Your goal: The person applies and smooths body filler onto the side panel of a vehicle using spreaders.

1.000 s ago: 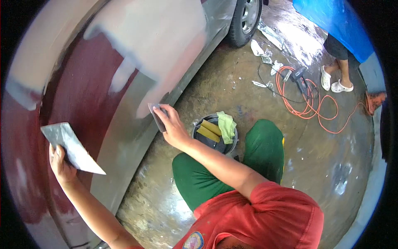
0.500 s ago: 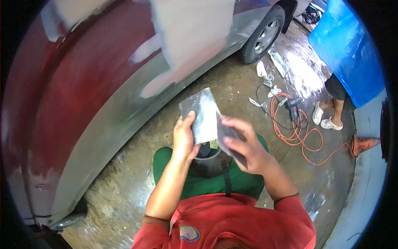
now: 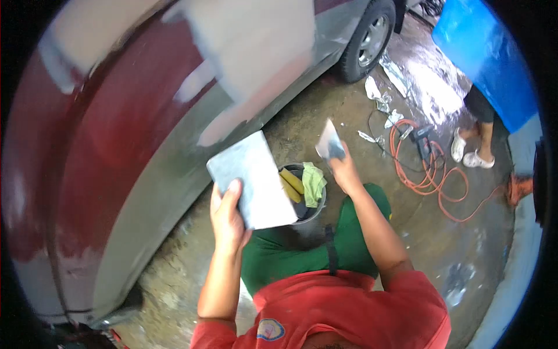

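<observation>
My left hand [image 3: 228,218] grips a flat, pale grey rectangular plate [image 3: 253,183], its thumb pressed on the face. My right hand [image 3: 344,171] pinches a smaller, thin plate [image 3: 329,139], pale at the tip and grey lower down; it looks like a putty spreader. The two plates are apart. Between my knees stands a round bucket [image 3: 314,216], partly hidden by the larger plate. Inside are yellow blocks [image 3: 292,181], dark items, and a light green cloth [image 3: 314,185] draped over the rim. To the left is a car body [image 3: 139,110] with pale patches on maroon and grey paint.
A car wheel [image 3: 372,41] stands at the top. On the wet floor lie a coiled orange cord [image 3: 418,183], a dark power tool [image 3: 427,145] and scraps of sheeting [image 3: 392,75]. Another person's feet in white clogs [image 3: 478,159] stand right, behind blue sheeting [image 3: 488,58].
My hands have moved apart. The right one has drawn its plate away from the larger plate, up and to the right. The left has shifted left, uncovering more of the bucket.
</observation>
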Available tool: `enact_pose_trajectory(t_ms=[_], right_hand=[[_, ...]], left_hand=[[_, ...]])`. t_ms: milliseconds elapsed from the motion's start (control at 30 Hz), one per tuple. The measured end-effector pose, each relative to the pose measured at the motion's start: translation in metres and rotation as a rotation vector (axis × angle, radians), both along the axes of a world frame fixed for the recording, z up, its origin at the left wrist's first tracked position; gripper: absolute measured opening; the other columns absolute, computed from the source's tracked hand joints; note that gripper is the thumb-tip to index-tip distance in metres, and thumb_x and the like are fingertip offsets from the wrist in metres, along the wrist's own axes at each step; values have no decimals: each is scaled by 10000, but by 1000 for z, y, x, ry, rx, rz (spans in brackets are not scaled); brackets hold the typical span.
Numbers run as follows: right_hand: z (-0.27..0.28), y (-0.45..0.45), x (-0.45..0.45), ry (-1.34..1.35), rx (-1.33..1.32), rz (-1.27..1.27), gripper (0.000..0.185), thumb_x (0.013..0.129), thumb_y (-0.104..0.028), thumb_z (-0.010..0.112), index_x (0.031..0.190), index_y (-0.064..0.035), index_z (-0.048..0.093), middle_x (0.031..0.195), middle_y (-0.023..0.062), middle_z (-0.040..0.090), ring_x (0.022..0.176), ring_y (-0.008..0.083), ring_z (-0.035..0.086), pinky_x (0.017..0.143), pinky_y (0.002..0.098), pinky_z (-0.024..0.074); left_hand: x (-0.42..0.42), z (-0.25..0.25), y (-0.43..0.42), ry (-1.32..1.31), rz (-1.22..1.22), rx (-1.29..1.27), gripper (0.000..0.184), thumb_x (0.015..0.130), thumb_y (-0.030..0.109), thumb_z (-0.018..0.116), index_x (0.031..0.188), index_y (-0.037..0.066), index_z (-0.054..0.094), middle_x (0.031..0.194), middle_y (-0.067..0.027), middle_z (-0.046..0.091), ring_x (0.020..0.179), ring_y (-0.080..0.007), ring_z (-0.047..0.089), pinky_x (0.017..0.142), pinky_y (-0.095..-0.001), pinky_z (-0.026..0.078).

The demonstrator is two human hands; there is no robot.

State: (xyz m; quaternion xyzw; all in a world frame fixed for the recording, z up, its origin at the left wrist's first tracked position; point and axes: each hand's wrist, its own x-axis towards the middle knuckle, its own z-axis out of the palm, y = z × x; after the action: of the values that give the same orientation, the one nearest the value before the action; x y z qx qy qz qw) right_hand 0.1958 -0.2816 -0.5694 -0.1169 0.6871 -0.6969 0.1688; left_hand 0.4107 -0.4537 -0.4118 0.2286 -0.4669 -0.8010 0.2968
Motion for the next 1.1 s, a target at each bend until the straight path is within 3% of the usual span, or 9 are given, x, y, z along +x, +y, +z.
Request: enact_pose_trajectory(t_ms=[67,233,433,533,733,800,933,1000,1100], right_hand=[[-6,-50,-22,52,-147,-78,472,899,-66,520,1357,39,475,1211,164,630,1132,266,593,1011,338,420],[26,-137,-101,433,-119,-272,518,832,1,497,1349,28,483,1319,253,516,1263,379,492,1097,410,364],[33,-154,-181,558,-143,-413,498,825,67,455,1322,58,481,1323,258,500,1258,415,484,1101,415,382],[25,-166,-141,610,-124,-434,482,834,87,471,1314,50,487,1325,249,502,1252,425,486,1103,423,383],[-20,-218,56,673,-185,-115,590,781,148,477,1353,3,483,1392,222,455,1340,389,428,1143,431,348],[-5,-196,95,576,-223,103,536,804,137,471,1328,25,477,1379,246,459,1325,406,429,1134,452,339],[-20,-166,91,367,-294,41,575,790,126,474,1355,23,462,1351,229,502,1299,353,475,1121,422,352],[-24,-158,63,-90,-284,9,572,794,108,493,1357,7,475,1300,166,570,1245,294,526,1095,402,382],[-18,-138,16,-304,-586,-15,370,903,-66,599,1272,-73,588,1169,61,672,1094,234,626,973,373,466]], left_hand=[[25,-5,-9,-44,70,-31,490,929,204,625,1335,-21,468,1193,-142,628,1031,-241,649,913,-367,527],[92,-21,-24,-96,260,-63,383,984,239,570,1297,43,466,1091,-146,651,898,-276,685,759,-397,600],[147,-33,-22,-134,322,-57,286,976,252,601,1185,62,558,1032,-121,687,892,-230,686,772,-362,590],[155,-35,-22,-174,471,12,383,958,276,616,1245,51,503,1010,-120,655,807,-248,674,680,-371,590],[151,-19,-19,-109,363,-43,272,986,251,600,1177,57,589,1017,-104,702,880,-200,689,780,-332,588],[147,-17,-16,-90,353,-39,282,991,262,592,1187,59,591,1011,-102,703,868,-195,689,770,-329,584],[132,-14,-5,-55,338,54,317,1001,299,578,1211,63,591,1007,-97,705,852,-189,688,739,-320,575],[128,-20,-4,-72,362,70,361,1006,352,564,1224,66,596,1016,-83,705,860,-185,687,732,-314,574],[132,-27,2,-42,333,113,401,1016,382,536,1257,65,586,1049,-82,704,880,-198,694,743,-325,590]])
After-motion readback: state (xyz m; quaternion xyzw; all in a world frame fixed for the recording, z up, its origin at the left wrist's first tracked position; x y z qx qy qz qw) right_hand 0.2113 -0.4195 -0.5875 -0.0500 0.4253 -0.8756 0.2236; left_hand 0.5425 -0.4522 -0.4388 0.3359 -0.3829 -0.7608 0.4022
